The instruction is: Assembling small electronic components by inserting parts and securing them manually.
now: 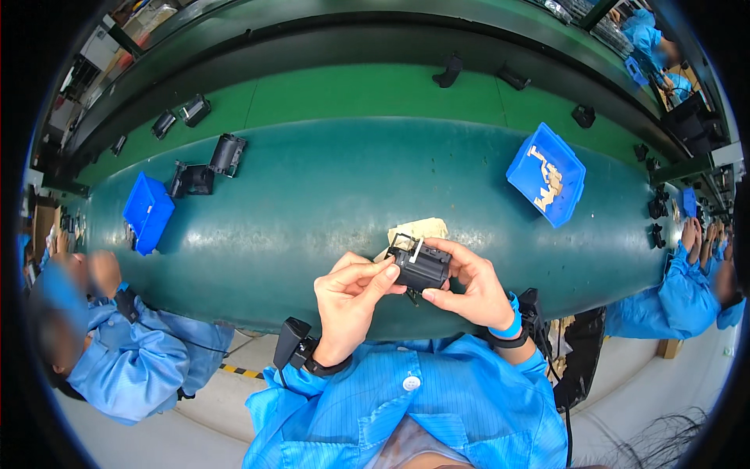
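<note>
A black plastic housing with a rounded body and an open frame at its upper left is held up over the near edge of the green table. My right hand grips its right end between thumb and fingers. At its left side my left hand is closed, thumb and forefinger pinched against the frame; whatever is between those fingertips is too small to make out. A narrow cream-coloured strip stands up across the housing's top. Behind it, a pale yellowish sheet or pad lies on the table, partly hidden by the housing.
At right on the green table a blue bin holds several cream pieces. Another blue bin stands left, beside black housings. More black parts lie on the far green strip. Co-workers in blue sit at both sides.
</note>
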A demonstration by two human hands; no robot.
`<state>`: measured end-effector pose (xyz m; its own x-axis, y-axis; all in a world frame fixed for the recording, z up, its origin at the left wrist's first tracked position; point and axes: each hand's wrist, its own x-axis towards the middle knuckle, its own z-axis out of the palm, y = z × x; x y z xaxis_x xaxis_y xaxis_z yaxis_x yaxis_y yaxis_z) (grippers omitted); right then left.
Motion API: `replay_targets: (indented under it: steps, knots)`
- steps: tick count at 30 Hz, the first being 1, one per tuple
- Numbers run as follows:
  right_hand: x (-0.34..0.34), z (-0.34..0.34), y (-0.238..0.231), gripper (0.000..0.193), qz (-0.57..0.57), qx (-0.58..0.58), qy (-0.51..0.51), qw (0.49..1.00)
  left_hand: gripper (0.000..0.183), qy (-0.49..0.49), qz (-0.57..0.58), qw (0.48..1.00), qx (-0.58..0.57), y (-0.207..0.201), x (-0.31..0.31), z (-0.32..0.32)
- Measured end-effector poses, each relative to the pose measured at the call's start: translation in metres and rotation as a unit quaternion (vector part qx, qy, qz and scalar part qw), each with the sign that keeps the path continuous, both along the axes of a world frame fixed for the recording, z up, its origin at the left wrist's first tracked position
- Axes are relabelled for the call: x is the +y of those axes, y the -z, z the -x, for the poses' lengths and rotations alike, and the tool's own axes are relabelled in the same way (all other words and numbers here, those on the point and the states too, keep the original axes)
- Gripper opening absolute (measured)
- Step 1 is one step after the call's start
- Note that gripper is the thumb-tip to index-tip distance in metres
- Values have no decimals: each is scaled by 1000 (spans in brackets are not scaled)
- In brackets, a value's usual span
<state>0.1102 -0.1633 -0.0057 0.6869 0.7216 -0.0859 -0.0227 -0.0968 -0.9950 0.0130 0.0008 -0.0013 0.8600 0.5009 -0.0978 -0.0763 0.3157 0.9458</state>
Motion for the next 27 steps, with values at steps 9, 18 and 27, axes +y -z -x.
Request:
replay_targets:
  steps: [9, 18, 27]
  knots:
    - [-7, -8, 3, 65, -11, 56, -62, 996, 32, 67, 90, 993, 24, -10, 3, 6]
    - [-10, -15, 7, 67, 13, -27, -88, 996, 44, 139, -9, 988, 65, -17, 8, 2]
    - [-10, -17, 3, 66, 30, -62, -104, 992, 34, 143, 20, 985, 91, -15, 7, 3]
